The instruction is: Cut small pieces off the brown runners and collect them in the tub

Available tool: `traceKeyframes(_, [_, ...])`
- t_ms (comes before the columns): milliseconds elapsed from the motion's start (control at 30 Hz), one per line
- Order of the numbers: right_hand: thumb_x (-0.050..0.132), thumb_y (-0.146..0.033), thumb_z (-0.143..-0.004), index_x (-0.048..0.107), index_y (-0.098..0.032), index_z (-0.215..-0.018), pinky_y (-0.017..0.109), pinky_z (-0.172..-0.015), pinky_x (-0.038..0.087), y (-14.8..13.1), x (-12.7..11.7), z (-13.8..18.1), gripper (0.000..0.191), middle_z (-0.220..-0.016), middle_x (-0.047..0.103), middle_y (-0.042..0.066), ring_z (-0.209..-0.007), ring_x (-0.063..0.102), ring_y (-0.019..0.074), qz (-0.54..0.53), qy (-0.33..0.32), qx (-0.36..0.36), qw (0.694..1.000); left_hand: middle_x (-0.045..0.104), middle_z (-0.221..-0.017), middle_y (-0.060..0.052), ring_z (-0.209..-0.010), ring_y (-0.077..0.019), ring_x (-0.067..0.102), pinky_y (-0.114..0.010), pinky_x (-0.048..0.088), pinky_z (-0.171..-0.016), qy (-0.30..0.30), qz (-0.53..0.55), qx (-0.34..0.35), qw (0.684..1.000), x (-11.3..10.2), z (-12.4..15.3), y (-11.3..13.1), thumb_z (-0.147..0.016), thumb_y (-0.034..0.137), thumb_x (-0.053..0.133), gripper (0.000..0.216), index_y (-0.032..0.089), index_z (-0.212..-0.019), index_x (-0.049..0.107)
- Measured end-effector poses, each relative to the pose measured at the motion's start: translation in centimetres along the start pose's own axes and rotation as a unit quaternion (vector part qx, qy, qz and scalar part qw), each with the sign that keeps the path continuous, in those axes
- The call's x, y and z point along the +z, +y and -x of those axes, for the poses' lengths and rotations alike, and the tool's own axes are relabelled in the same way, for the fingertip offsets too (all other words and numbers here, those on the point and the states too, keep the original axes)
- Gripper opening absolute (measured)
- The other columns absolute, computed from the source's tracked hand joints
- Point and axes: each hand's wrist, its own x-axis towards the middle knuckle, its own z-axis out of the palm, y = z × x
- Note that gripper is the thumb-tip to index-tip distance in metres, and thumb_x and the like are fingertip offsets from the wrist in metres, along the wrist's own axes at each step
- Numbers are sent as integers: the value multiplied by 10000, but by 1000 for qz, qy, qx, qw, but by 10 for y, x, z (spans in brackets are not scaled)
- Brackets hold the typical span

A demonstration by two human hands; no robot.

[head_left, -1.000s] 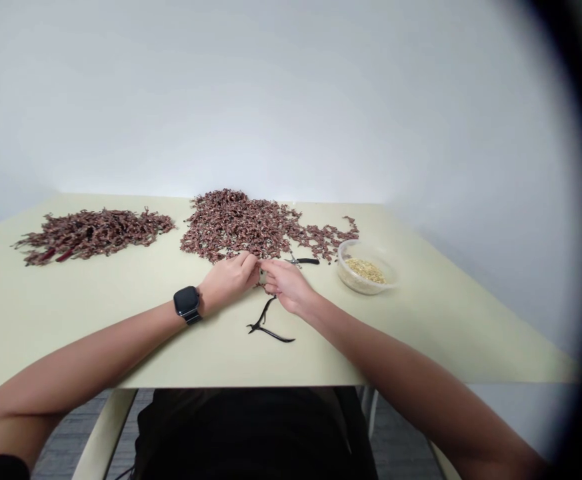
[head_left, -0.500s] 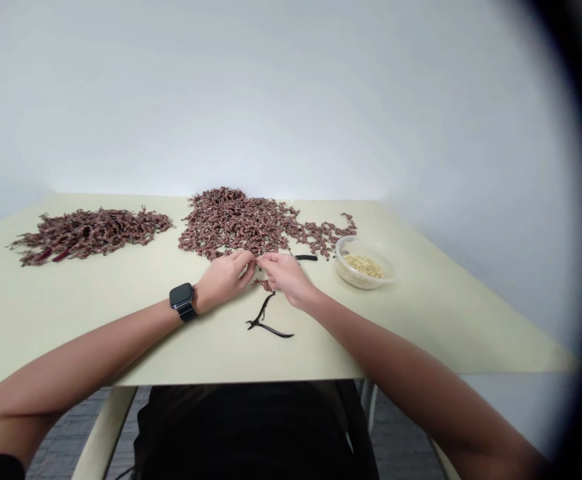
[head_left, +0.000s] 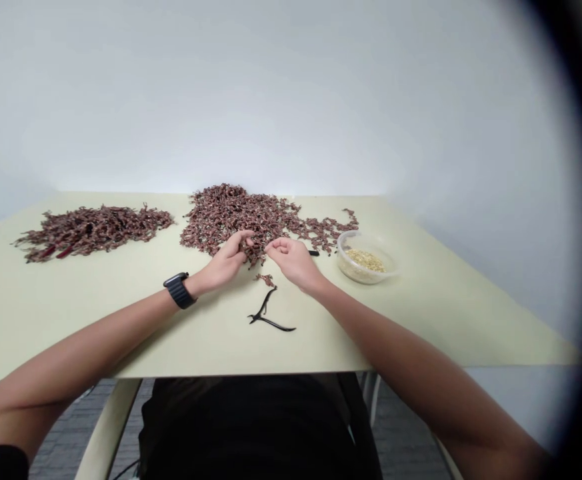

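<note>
Brown pile (head_left: 255, 210), long axis left to right, tail rightward; left fingers (head_left: 241, 235) apart, right fingers (head_left: 277, 245) together.

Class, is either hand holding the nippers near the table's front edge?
No, the black nippers lie on the table, apart from left hand and right hand.

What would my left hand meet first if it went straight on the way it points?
Most likely the big middle pile of brown pieces, just ahead of the left hand; depth is unclear, so it might pass above instead.
</note>
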Motion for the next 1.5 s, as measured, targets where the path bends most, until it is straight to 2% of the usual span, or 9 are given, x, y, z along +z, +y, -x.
traceKeyframes(67, [653, -410, -837, 662, -174, -859, 249, -477, 263, 2, -3, -1, 237, -610, 520, -34, -509, 380, 98, 10, 6, -14, 1000, 571, -1356, -117, -950, -138, 596, -312, 514, -875, -16, 73, -34, 997, 1, 0, -7, -929, 201, 569, 543, 211, -1464, 470])
traceKeyframes(133, [649, -423, -848, 656, -179, -857, 252, -480, 262, 3, -4, -2, 244, -593, 488, -41, -508, 372, 102, 18, 6, -28, 999, 596, -1369, -141, -917, -137, 627, -332, 533, -878, -16, 130, -72, 989, 3, 1, -10, -877, 250, 700, 575, 191, -1421, 528])
traceKeyframes(267, [633, -427, -870, 652, -183, -848, 255, -498, 279, 2, -1, 1, 246, -570, 450, -50, -515, 368, 106, 44, -8, -63, 997, 732, -1140, -145, -962, -197, 700, -408, 536, -977, -26, 226, -140, 964, 7, 2, -3, -768, 322, 850, 508, 112, -1195, 673])
traceKeyframes(400, [623, -423, -883, 657, -184, -850, 254, -508, 296, -5, 3, 8, 243, -562, 447, -51, -522, 375, 108, 68, -18, -94, 993, 759, -991, -112, -929, -192, 727, -406, 541, -1007, -35, 284, -143, 948, 10, 2, 4, -785, 391, 846, 403, 97, -1012, 688])
traceKeyframes(600, [619, -441, -889, 654, -199, -884, 240, -456, 312, -10, 5, 14, 244, -543, 455, -60, -472, 385, 104, 61, -34, -79, 994, 744, -874, -82, -834, -193, 761, -394, 605, -912, -68, 270, -161, 947, 13, 4, 8, -839, 438, 798, 388, 118, -947, 605])
traceKeyframes(733, [633, -414, -876, 671, -193, -862, 233, -451, 306, -13, 4, 16, 225, -546, 449, -58, -476, 384, 99, 85, -21, -92, 992, 732, -834, -63, -803, -194, 770, -385, 621, -890, -63, 253, -160, 952, 15, 5, 9, -831, 423, 807, 384, 125, -929, 585])
traceKeyframes(933, [611, -412, -900, 671, -200, -896, 239, -479, 336, -13, 4, 18, 221, -555, 469, -51, -488, 439, 109, 109, -17, -116, 987, 742, -863, -55, -846, -204, 769, -366, 634, -854, -47, 222, -127, 966, 17, 6, 13, -822, 410, 804, 358, 135, -909, 590])
traceKeyframes(1233, [566, -403, -942, 679, -212, -921, 260, -577, 404, -14, 3, 19, 223, -581, 516, -32, -529, 485, 130, 171, -13, -134, 976, 742, -930, -78, -913, -226, 764, -412, 623, -897, -61, 197, -83, 975, 21, 10, 16, -936, 429, 670, 299, 156, -1016, 579])
traceKeyframes(1500, [544, -367, -957, 660, -196, -911, 254, -577, 378, -10, 5, 18, 211, -551, 504, -50, -504, 468, 117, 167, 5, -158, 973, 741, -971, -77, -858, -211, 752, -379, 621, -834, -36, 121, -63, 990, 22, 10, 14, -947, 417, 628, 270, 165, -1037, 597])
